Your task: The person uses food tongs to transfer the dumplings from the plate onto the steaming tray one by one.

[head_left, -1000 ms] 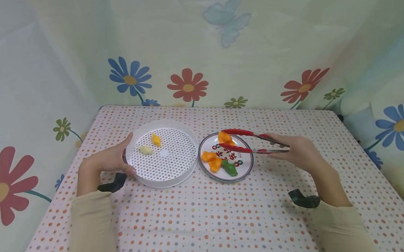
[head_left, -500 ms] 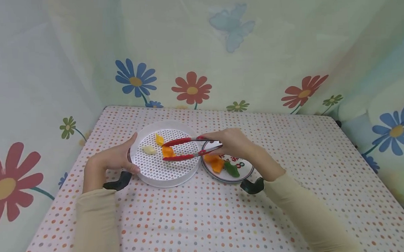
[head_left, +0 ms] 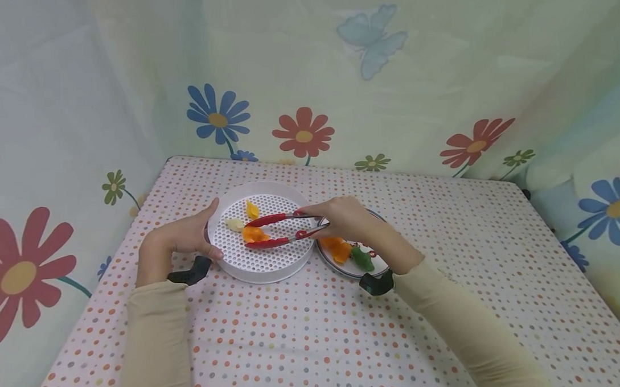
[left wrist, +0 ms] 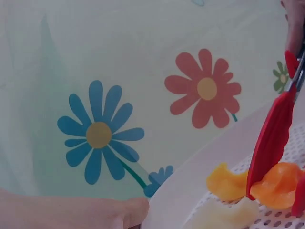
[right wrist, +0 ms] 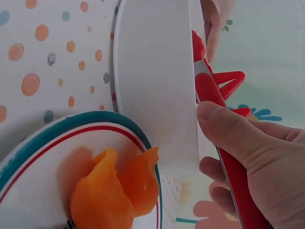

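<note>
My left hand [head_left: 185,236] holds the left side of a round white steamer basket [head_left: 261,276] with a perforated floor; its thumb and forefinger lie along the outer wall. My right hand [head_left: 344,218] grips red-tipped metal tongs [head_left: 272,219], reaching in over the basket's right rim. Between the tong tips, low over the holes, is an orange dumpling [head_left: 254,235]. A yellow dumpling [head_left: 252,210] and a cream dumpling [head_left: 235,225] lie beside it. In the left wrist view one red tong tip [left wrist: 271,143] touches the orange dumpling.
A patterned plate [head_left: 338,267] stands right of the basket, partly hidden under my right hand. On it lie orange dumplings [right wrist: 102,195] and a green dumpling [head_left: 362,259]. A dotted cloth [head_left: 294,342] covers the table; a flowered curtain [head_left: 414,87] hangs behind.
My right hand has carried the orange dumpling in the tongs leftward from the plate into the basket, then slightly lower. My left hand has stayed at the basket's side.
</note>
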Tool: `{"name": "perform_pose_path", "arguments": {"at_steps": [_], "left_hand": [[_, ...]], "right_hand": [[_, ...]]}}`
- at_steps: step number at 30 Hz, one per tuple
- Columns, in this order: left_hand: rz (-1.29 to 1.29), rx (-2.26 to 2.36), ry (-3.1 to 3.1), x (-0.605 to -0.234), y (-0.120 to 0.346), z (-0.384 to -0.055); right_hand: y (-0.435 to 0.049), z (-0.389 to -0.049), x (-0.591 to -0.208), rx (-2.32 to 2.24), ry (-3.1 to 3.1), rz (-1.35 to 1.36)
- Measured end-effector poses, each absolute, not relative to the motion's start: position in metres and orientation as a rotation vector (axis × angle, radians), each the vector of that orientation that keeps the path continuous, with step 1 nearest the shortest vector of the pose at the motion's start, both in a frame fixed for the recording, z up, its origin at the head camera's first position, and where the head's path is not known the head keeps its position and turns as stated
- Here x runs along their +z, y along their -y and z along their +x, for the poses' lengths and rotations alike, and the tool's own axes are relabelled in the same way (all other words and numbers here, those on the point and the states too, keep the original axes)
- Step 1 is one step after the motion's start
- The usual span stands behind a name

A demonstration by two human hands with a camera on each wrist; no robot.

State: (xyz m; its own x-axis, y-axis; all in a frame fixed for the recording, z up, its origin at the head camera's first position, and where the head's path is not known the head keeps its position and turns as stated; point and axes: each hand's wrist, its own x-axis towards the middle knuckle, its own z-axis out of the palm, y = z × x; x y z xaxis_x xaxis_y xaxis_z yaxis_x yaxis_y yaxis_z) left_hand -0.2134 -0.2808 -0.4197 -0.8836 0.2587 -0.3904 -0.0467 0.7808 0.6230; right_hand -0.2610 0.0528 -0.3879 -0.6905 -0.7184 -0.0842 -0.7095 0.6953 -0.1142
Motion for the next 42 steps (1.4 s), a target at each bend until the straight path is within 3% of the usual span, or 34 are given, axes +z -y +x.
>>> {"name": "perform_pose_path", "arguments": {"at_steps": [16, 26, 33, 39, 42], "left_hand": [[0.138, 0.933, -2.464, -0.429, 0.276, -0.213], [0.151, 0.953, -2.454, -0.435, 0.27, -0.217], [0.164, 0.931, -2.47, -0.434, 0.269, -0.22], [0.152, 0.913, -2.481, -0.427, 0.278, -0.218], [0.134, 0.928, -2.482, -0.421, 0.286, -0.215]], "right_hand": [[-0.051, -0.271, -0.387, -0.103, -2.658, -1.049], [-0.108, -0.255, -0.382, -0.316, -2.758, -0.849], [-0.176, -0.213, -0.362, -0.306, -2.966, -0.677], [-0.218, -0.152, -0.372, -0.088, -3.032, -0.451], [-0.224, -0.138, -0.378, -0.015, -3.045, -0.402]]}}
